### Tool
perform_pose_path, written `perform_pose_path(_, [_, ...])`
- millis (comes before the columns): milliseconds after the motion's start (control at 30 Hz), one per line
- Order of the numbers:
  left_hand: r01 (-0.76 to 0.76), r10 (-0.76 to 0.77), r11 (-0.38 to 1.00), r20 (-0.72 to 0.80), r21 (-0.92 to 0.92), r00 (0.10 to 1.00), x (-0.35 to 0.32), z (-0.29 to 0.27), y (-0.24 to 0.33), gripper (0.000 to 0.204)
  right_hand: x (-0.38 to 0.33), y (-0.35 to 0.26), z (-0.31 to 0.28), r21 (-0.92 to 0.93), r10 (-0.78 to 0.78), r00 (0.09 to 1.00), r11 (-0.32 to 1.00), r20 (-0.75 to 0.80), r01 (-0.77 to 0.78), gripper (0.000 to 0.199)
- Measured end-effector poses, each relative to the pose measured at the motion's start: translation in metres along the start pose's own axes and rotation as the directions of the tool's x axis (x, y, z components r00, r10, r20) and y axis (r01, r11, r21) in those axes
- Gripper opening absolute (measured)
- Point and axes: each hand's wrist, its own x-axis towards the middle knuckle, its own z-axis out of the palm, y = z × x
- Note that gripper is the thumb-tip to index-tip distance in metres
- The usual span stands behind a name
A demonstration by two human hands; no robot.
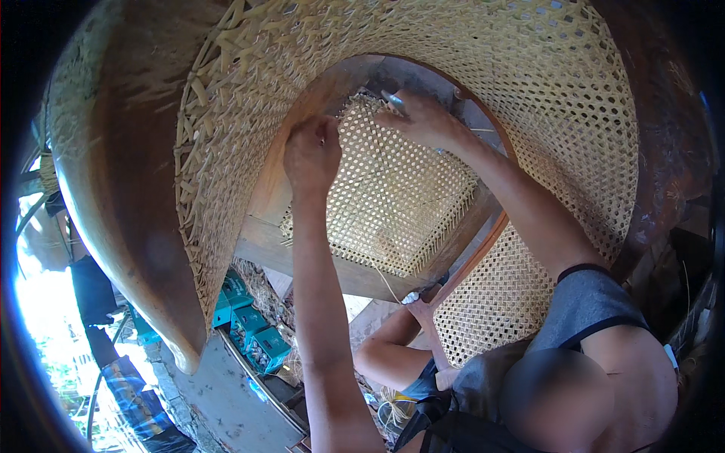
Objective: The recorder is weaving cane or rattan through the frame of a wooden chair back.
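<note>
A woven cane panel (400, 196) with an open lattice fills the wooden seat frame (355, 275) of a large curved chair. Loose strand ends fringe its lower right edge. At the panel's upper left corner my left hand (311, 155) is closed in a fist. A small pale glint shows at its fingers, but whatever it grips is hidden. Across the far edge of the panel, my right hand (423, 121) has thumb and forefinger apart. Something blue-grey (393, 99) covers or sits at one of its fingertips; I cannot tell which.
Tall cane webbing (563, 83) curves around the seat inside a thick wooden rim (113, 174). More webbing (491, 302) sits at the lower right beside a wooden post (432, 332). Teal crates (264, 349) stand on the floor at lower left. A loose strand (387, 283) hangs off the seat front.
</note>
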Motion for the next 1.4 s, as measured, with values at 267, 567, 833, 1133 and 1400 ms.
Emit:
perform_pose_path(267, [-0.140, 0.140, 0.990, 0.051, -0.003, 0.989, 0.029, 0.006, -0.020, 0.017, 0.029, -0.009, 0.009, -0.290, 0.002, 0.967, 0.954, 0.255, 0.075, 0.030])
perform_pose_path(567, [-0.197, 0.190, 0.974, 0.068, 0.110, 0.979, 0.030, -0.006, -0.025, 0.012, 0.046, -0.039, 0.010, -0.203, 0.283, 0.812, 0.957, 0.511, -0.206, 0.028])
perform_pose_path(833, [-0.207, 0.196, 0.963, 0.078, 0.175, 0.977, 0.029, -0.009, -0.025, 0.013, 0.059, -0.068, 0.005, -0.279, 0.384, 0.742, 0.922, 0.550, -0.270, 0.029])
perform_pose_path(1133, [-0.239, 0.225, 0.950, 0.091, 0.201, 0.970, 0.031, -0.010, -0.023, 0.016, 0.046, -0.029, 0.025, -0.153, 0.147, 0.908, 0.984, 0.391, -0.093, 0.031])
perform_pose_path(1400, [-0.084, 0.051, 0.944, 0.113, 0.318, 0.992, 0.040, -0.002, -0.017, 0.027, 0.046, -0.023, 0.026, -0.179, 0.095, 0.922, 0.983, 0.375, -0.028, 0.030])
